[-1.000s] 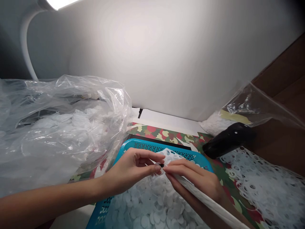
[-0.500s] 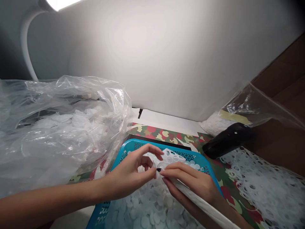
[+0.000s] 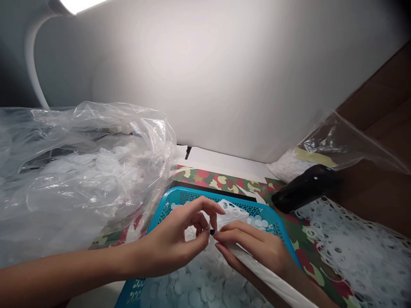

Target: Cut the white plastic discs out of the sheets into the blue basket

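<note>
My left hand (image 3: 175,239) is over the blue basket (image 3: 175,191), its thumb and fingers pinched around something small that I cannot make out. Beside those fingertips shows a small dark piece (image 3: 212,232), almost touching my right fingertips. Between the thumb and fingers of my right hand (image 3: 265,244) lies a long white strip-like thing (image 3: 269,276), slanting down to the lower right. Many small whitish discs (image 3: 189,291) fill the basket beneath both hands. A white sheet with round holes (image 3: 231,210) lies in it behind my fingers.
On the left bulges a big clear plastic bag (image 3: 96,192) of white pieces. To the right are a black rounded object (image 3: 305,188), a heap of punched-out white sheets (image 3: 362,256) and another clear bag (image 3: 327,137). A lamp (image 3: 30,55) lights a pale wall behind.
Both hands have sunk slightly, still close together. My left index finger has curled down toward the right fingertips. The white strip remains in my right hand.
</note>
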A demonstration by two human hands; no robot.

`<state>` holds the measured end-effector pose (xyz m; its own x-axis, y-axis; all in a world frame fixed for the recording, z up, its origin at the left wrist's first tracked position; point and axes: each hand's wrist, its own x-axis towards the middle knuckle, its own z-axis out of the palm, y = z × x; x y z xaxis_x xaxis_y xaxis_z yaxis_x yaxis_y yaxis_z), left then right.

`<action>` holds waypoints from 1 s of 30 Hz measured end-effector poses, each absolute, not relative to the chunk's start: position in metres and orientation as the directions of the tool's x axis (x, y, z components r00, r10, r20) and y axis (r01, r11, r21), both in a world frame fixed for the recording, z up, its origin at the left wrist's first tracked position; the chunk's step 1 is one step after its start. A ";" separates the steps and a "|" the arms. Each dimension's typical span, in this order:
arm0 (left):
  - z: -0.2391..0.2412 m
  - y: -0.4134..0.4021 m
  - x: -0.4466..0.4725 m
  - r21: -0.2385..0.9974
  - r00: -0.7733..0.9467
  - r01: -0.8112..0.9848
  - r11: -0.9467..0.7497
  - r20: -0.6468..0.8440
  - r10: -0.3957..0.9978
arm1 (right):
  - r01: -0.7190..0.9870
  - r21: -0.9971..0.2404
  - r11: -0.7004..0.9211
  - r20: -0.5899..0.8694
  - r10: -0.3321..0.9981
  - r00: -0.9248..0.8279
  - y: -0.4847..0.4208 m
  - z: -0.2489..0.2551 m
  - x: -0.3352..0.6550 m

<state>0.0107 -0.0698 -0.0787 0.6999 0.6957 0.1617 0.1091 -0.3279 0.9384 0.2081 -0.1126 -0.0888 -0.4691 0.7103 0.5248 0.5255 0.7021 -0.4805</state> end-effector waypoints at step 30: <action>-0.081 -0.077 0.010 0.786 0.689 -0.016 -0.618 0.457 0.563 | 0.528 -0.699 0.482 0.394 0.876 -0.278 -0.119 -0.065 0.217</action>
